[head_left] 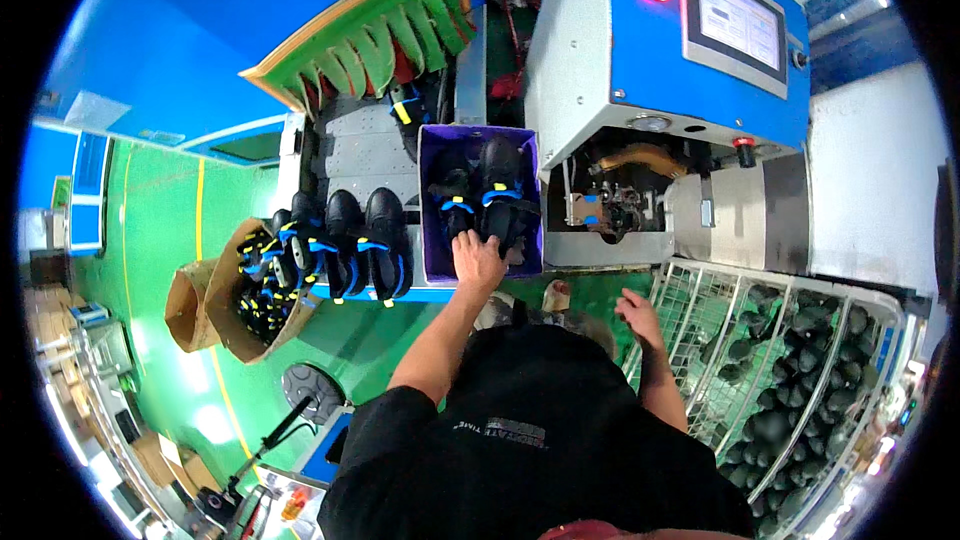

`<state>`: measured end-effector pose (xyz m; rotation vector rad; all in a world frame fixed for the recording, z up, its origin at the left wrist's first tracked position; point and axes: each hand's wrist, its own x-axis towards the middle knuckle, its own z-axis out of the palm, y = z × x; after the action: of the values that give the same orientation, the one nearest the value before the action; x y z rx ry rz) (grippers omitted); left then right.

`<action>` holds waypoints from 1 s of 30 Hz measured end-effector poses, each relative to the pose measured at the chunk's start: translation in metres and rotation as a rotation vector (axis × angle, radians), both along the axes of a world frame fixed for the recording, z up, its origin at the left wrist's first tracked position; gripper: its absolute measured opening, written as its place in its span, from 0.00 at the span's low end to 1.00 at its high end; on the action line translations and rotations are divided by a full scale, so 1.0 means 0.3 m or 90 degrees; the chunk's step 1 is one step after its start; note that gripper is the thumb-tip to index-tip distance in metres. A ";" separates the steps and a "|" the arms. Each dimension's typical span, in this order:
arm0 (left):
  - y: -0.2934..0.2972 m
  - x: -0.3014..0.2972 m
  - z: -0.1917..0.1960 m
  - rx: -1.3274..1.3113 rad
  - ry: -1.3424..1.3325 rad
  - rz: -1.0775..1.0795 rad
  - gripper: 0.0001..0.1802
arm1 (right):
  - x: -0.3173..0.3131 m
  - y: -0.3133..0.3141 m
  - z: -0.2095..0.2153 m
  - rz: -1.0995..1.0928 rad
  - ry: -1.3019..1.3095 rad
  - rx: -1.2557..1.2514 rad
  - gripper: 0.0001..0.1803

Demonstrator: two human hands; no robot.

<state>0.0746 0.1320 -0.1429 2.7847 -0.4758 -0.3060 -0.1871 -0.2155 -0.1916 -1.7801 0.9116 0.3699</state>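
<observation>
A pair of black shoes with blue and yellow straps (pixel 478 198) is seen lying inside the purple rectangular tray (pixel 428 202), and the tray serves here as the landmark. The left hand (pixel 478 260) is laid at the tray's near edge, its fingers curled over the heel of the shoes (whether a firm grip has been taken cannot be told). The step in hand is judged to be the picking of a shoe out of the tray; for the next move, a closed grip on the heel and a lift clear of the tray's wall would be called for.

The right hand (pixel 640 312) is held open and empty, well to the right of the tray, just above the white wire cage of dark shoe lasts (pixel 800 360).

To the left of the tray, a row of similar black shoes (pixel 345 245) stands on the grey bench (pixel 365 155), and further left a brown cardboard bin (pixel 215 305) is filled with more. To the right of the tray stands a blue and grey machine with a screen (pixel 690 50).
</observation>
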 end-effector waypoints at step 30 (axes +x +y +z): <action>1.243 -2.403 0.601 0.390 -0.146 1.109 0.21 | 0.482 0.284 0.272 0.946 0.069 -0.226 0.31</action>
<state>-0.6463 0.5048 0.0374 2.5355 2.1595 0.3388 -0.0426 -0.1304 -0.1101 -2.5177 -0.5080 1.2748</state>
